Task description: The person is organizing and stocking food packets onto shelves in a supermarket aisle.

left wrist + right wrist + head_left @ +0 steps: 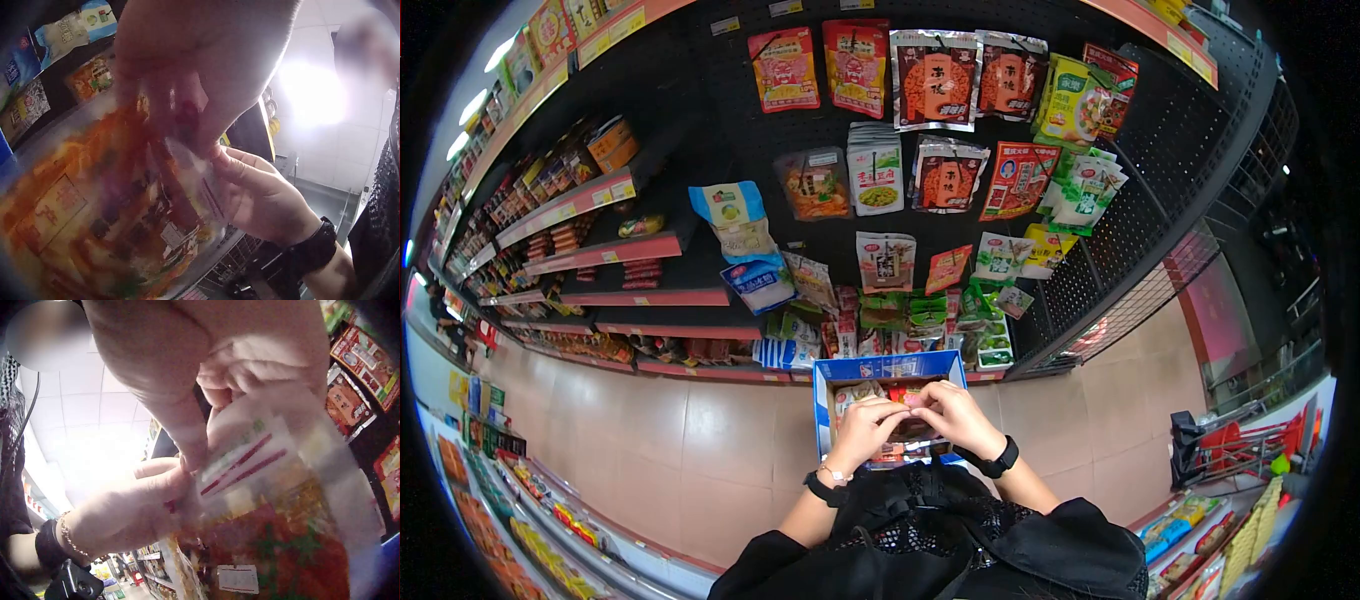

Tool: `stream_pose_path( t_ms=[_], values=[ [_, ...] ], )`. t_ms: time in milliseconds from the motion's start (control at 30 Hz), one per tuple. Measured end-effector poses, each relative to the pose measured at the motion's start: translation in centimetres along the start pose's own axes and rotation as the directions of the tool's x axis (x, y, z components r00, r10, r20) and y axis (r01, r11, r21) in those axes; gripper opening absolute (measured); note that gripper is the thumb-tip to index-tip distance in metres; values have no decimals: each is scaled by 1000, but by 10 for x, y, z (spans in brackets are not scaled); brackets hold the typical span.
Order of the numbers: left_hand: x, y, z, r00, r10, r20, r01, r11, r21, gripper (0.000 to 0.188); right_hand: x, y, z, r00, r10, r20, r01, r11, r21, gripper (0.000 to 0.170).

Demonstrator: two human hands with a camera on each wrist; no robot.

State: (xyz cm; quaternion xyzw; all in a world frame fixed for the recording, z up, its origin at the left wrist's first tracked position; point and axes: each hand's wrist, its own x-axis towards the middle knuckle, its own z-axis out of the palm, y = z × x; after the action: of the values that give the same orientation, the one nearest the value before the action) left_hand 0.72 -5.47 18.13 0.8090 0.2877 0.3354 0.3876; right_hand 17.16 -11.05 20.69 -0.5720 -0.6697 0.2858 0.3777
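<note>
A soft plastic food packet [69,212] hangs below both hands. Its front carries an orange-red food picture, and a pale top strip with two red chopstick-like stripes shows in the right wrist view. My left hand [865,432] pinches the packet's top edge between thumb and fingers. Right beside it, my right hand [960,420] pinches the same edge, the fingertips of the two hands meeting. In the head view the hands cover most of the packet. Beneath them is an open blue cardboard box [822,400] with several packets inside.
Ahead stands a black pegboard rack [760,140] hung with seasoning packets, such as a red-brown pouch [935,80] and a blue-and-white bag [735,220]. Shelves of goods [620,255] run along the left. Red carts [1250,445] stand at the right.
</note>
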Motion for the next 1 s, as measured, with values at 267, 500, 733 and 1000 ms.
stream_pose_path(
  t_ms=[267, 500, 733, 1000],
  values=[
    [17, -13, -24, 981, -57, -184, 56, 998, -12, 8, 3, 45, 4, 906, -87, -414, -2, 978, -210, 32],
    [73, -16, -83, 939, 91, -331, -42, 987, 152, 9, -59, 171, 53, 827, 499, -259, -562, 752, -345, 80],
    [154, -47, -130, 895, 151, -421, -63, 974, 217, 10, -69, 198, 63, 816, 569, -106, -577, 787, -220, 81],
    [230, -102, -168, 862, 116, -493, 3, 972, 234, 17, -65, 185, 56, 764, 639, -89, -641, 738, -209, 79]
  ],
)
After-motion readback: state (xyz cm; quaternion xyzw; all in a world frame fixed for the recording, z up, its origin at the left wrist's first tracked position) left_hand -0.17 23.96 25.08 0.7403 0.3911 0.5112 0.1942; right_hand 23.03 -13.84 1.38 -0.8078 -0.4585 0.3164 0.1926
